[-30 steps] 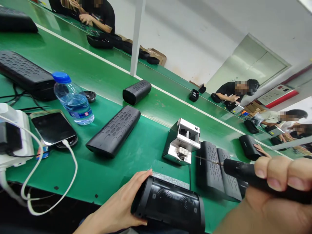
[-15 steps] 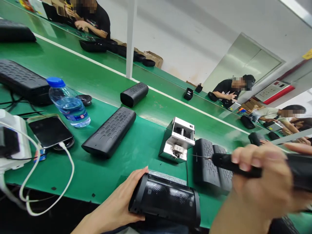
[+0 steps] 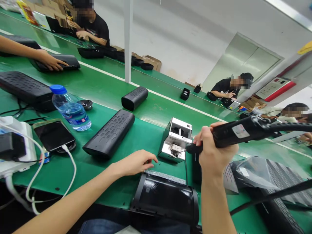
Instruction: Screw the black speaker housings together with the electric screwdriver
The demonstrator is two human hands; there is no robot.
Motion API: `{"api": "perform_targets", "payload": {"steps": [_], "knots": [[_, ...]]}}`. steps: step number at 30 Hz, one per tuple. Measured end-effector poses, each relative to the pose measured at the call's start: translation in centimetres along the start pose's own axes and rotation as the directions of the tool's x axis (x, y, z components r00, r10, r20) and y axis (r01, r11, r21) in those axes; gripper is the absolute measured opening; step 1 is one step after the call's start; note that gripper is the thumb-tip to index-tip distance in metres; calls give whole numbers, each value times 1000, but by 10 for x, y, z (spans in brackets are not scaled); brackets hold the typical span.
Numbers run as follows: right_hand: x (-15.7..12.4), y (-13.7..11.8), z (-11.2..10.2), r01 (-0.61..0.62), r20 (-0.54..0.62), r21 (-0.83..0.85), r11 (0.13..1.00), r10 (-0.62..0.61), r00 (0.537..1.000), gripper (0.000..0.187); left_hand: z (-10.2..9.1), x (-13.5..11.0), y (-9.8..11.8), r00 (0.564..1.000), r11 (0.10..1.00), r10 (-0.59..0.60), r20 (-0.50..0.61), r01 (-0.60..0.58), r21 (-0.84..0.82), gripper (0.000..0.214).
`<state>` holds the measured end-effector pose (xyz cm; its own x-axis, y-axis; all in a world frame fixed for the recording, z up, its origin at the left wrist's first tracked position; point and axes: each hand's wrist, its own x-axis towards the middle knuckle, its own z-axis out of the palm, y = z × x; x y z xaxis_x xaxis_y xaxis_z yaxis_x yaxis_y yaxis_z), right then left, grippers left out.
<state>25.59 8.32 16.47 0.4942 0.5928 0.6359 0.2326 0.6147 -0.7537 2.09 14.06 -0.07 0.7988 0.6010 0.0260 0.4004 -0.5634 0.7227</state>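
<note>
My right hand [image 3: 214, 148] is wrapped round a black electric screwdriver [image 3: 234, 131], a cable running from its back end. The screwdriver's nose points left, right at the front of a silver screw feeder [image 3: 175, 139]; I cannot tell whether the bit touches it. My left hand [image 3: 142, 162] hovers over the green mat left of the feeder, thumb and fingers apart, nothing visible in them. Just below it, a glossy black speaker housing [image 3: 168, 198] with perforated patches lies at the table's front edge, against a grey strip [image 3: 168, 177].
Black ribbed speaker cases [image 3: 109, 133] stand on the mat. A water bottle [image 3: 70, 109], a charging phone [image 3: 55, 135] and a white power strip [image 3: 14, 146] are at left. Plastic-wrapped cases [image 3: 258, 172] lie at right. A co-worker's hand [image 3: 51, 60] rests on a case at upper left.
My left hand has let go of the speaker housing and moved up beside the feeder. My right hand has brought the screwdriver left to the feeder. A co-worker's arm has appeared at upper left.
</note>
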Motion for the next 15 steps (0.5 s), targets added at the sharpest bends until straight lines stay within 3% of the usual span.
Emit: {"api": "perform_targets", "payload": {"steps": [3, 7, 15], "knots": [[2, 3, 6, -5, -31, -28, 1000, 4, 1000, 25, 16, 28, -10, 994, 995, 82, 76, -86, 49, 15], [3, 2, 12, -9, -67, -45, 999, 5, 998, 25, 29, 37, -22, 985, 983, 137, 102, -147, 106, 10], [-5, -13, 5, -51, -6, -30, 998, 51, 999, 28, 31, 33, -31, 998, 989, 43, -46, -36, 145, 19]]}}
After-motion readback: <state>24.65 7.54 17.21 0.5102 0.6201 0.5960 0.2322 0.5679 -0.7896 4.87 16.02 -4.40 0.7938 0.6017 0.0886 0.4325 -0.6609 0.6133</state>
